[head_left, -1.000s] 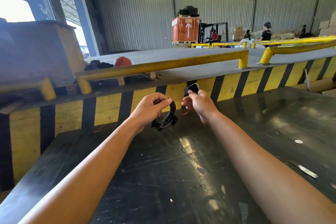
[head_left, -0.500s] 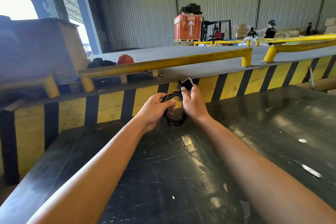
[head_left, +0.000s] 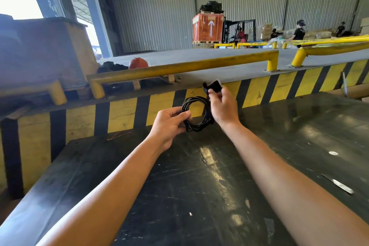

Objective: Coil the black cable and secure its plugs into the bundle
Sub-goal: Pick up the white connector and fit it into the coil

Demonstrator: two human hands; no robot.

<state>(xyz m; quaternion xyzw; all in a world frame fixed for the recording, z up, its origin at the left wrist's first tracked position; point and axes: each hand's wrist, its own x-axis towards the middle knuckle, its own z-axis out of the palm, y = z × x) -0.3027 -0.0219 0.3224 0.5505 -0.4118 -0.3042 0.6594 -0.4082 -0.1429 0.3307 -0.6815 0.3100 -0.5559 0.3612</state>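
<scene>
A black cable [head_left: 196,113] is wound into a round coil of several loops, held upright above the far end of the dark table [head_left: 179,195]. My left hand [head_left: 169,125] pinches the coil's left side between thumb and fingers. My right hand [head_left: 223,109] is against the coil's right side and grips a black plug [head_left: 213,86] that sticks up above its fingers. The stretch of cable between plug and coil is hidden behind my right hand.
A yellow and black striped wall [head_left: 123,114] rises just behind the table, with a yellow rail [head_left: 179,68] on top. A thin metal strip [head_left: 337,183] and small white scraps [head_left: 333,153] lie on the table's right side. People and a forklift with an orange crate [head_left: 207,28] are far back.
My right hand came in from a little apart to the coil's right side and lifted the plug higher. The coil now faces me as an open ring.
</scene>
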